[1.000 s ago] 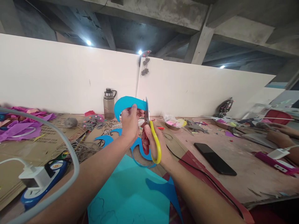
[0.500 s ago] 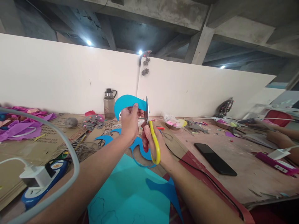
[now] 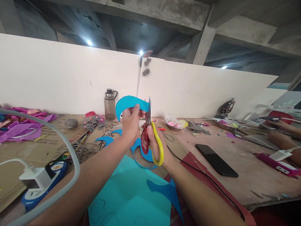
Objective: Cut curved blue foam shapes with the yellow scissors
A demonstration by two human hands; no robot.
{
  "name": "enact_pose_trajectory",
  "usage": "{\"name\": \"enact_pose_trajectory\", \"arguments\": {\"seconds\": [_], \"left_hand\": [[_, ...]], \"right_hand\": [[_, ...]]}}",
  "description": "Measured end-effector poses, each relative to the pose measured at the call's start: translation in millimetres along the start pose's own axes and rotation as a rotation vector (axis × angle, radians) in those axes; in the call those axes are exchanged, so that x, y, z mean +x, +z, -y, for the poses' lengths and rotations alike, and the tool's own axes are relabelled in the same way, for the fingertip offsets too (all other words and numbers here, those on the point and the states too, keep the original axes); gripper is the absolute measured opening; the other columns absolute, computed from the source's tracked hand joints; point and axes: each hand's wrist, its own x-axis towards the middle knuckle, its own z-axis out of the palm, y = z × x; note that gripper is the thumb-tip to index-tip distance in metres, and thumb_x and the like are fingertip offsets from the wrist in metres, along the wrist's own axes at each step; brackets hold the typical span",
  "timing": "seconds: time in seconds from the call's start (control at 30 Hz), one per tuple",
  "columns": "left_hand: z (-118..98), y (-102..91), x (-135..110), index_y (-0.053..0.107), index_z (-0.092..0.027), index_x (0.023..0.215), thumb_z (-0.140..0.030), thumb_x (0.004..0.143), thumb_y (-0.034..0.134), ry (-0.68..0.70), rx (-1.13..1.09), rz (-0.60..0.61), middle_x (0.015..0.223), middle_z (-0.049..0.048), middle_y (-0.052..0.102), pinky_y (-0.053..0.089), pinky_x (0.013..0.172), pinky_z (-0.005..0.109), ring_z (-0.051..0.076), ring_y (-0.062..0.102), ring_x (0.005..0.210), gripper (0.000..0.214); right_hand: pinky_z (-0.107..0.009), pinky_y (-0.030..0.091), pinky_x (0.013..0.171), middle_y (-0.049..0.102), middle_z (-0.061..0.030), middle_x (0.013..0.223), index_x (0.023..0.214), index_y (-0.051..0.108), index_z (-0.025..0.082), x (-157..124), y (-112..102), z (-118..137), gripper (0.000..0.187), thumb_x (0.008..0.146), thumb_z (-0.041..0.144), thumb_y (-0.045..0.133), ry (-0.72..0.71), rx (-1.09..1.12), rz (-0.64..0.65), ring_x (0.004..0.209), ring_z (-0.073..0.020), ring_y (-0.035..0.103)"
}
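Left hand (image 3: pixel 131 124) pinching blue crescent cutout (image 3: pixel 125 103), thumb on its inner edge. Smooth outer curve, plain matte face, left end hooks down. Held above tabletop (image 3: pixel 235 147), toward far edge. Right hand (image 3: pixel 154 142) gripping red/yellow-handled scissors (image 3: pixel 148 118), blades parted at cutout's right end.

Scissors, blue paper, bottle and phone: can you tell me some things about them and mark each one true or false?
1. The right hand holds the scissors. True.
2. Both scissor handles are yellow. False: one is yellow, one red.
3. The left hand holds a curved blue piece. True.
4. The bottle lies on its side. False: the bottle stands upright.
5. The black phone lies to the right of the right arm. True.
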Motion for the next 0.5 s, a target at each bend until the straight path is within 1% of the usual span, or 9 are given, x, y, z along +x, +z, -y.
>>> {"name": "enact_pose_trajectory", "arguments": {"seconds": [0.2,0.43,0.5], "left_hand": [[0.4,-0.1,0.3,0.057,-0.017,0.066,-0.039,0.082,0.072,0.009,-0.012,0.021,0.059,0.0013,0.062,0.048,0.062,0.026,0.012,0.060,0.057,0.030],[-0.8,0.0,0.0,0.057,-0.017,0.067,-0.038,0.081,0.072,0.006,-0.010,0.024,0.058,0.0015,0.062,0.048,0.062,0.026,0.012,0.060,0.056,0.030],[-0.7,-0.2,-0.2,0.057,-0.017,0.067,-0.039,0.081,0.072,0.012,-0.009,0.030,0.058,0.0016,0.062,0.048,0.062,0.025,0.012,0.060,0.056,0.031]], "right_hand": [[-0.027,0.036,0.038,0.045,0.0058,0.057,0.078,0.040,0.026,0.6,1.2,1.9,0.043,0.094,0.065,0.046,0.019,0.050,-0.020,0.040,-0.0123,0.041],[-0.026,0.035,0.037,0.044,0.0061,0.056,0.082,0.045,0.025,0.6,1.7,0.6,0.041,0.091,0.065,0.052,0.039,0.091,-0.027,0.041,-0.0122,0.040],[-0.026,0.034,0.037,0.043,0.0062,0.056,0.080,0.044,0.025,0.4,2.2,1.7,0.041,0.091,0.064,0.052,0.041,0.103,-0.030,0.041,-0.0120,0.039]]}}
